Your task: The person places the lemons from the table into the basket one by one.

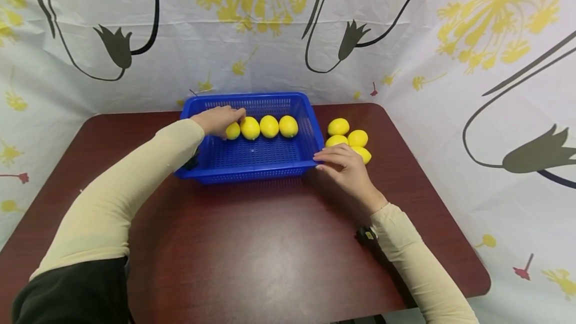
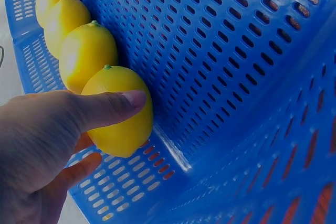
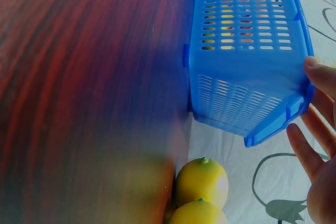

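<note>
A blue plastic basket (image 1: 252, 168) with slotted walls stands on the table, holding a row of yellow lemons (image 1: 269, 127) along its far side. My left hand (image 1: 219, 120) reaches inside at the left end of that row. In the left wrist view, its thumb lies across the nearest lemon (image 2: 123, 132) and the fingers curl behind, gripping it against the basket's far wall. At the basket's front right corner, my right hand (image 1: 345, 166) touches the rim; the right wrist view shows the thumb (image 3: 319, 74) on the rim with fingers spread around the corner.
Several loose lemons (image 1: 338, 127) lie on the dark red wooden table (image 1: 270, 244) just right of the basket, partly behind the right hand. A white curtain (image 1: 279, 29) with yellow and grey flower prints hangs along the back and sides. The table has rounded corners.
</note>
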`<state>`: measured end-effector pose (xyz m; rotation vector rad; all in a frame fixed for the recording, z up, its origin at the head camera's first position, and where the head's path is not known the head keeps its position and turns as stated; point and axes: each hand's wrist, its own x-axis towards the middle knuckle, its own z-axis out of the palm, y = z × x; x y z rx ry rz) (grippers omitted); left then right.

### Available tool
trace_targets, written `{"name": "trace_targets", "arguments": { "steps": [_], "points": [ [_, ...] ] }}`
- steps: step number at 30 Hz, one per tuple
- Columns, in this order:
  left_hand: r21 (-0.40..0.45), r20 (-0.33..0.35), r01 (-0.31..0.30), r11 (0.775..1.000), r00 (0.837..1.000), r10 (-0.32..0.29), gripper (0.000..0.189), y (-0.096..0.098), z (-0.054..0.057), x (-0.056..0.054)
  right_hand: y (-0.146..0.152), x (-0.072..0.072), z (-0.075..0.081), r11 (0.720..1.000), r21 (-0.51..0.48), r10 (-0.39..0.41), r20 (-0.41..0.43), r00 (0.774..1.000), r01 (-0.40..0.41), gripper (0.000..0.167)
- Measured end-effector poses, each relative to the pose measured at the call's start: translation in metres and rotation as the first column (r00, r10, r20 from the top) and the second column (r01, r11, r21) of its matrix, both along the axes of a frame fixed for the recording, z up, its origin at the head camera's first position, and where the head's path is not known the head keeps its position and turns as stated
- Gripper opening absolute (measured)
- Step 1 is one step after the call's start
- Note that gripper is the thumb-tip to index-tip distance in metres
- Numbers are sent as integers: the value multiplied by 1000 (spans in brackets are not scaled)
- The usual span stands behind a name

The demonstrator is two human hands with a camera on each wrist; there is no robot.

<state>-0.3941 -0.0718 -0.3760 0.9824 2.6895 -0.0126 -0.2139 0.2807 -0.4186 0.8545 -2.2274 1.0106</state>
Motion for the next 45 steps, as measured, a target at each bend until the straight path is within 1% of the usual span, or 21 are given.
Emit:
{"name": "trace_targets", "arguments": {
  "steps": [9, 15, 21, 24, 28, 32, 37, 41, 45],
  "points": [
    [-3, -16, 19, 1000, 1000, -19, 62, 0, -3, -2, 1, -1, -1, 1000, 10, -5, 21, 1000, 5, 32],
    [-15, -47, 44, 999, 998, -45, 64, 1, -3, -2, 0, -1, 0, 1000, -1, 3, 17, 1000, -3, 30],
    [-23, -57, 41, 999, 998, -42, 64, 1, -5, -2, 1, -2, -2, 1000, -2, 1, 14, 1000, -1, 32],
    [-27, -63, 45, 999, 997, -47, 64, 0, -5, -3, 0, -2, -2, 1000, -1, 1, 11, 1000, -1, 33],
    [-33, -77, 61, 998, 995, -63, 66, 0, -4, -3, 1, -4, -3, 1000, -3, 1, -7, 1000, -1, 31],
    [-36, -78, 62, 997, 995, -65, 70, -1, 0, -1, 0, -4, -3, 1000, -10, 2, -18, 1000, -2, 28],
    [-29, -51, 34, 999, 998, -35, 76, -3, 8, 1, -1, -3, -2, 1000, -11, 3, -17, 1000, -3, 27],
    [-5, -23, 11, 1000, 1000, -11, 78, -7, 16, 1, 0, -2, -2, 1000, -8, 3, -11, 1000, -3, 27],
    [32, -5, 2, 999, 1000, -2, 81, -10, 29, 2, 1, -3, -4, 1000, -4, -1, -18, 1000, 1, 28]
  ]
}}
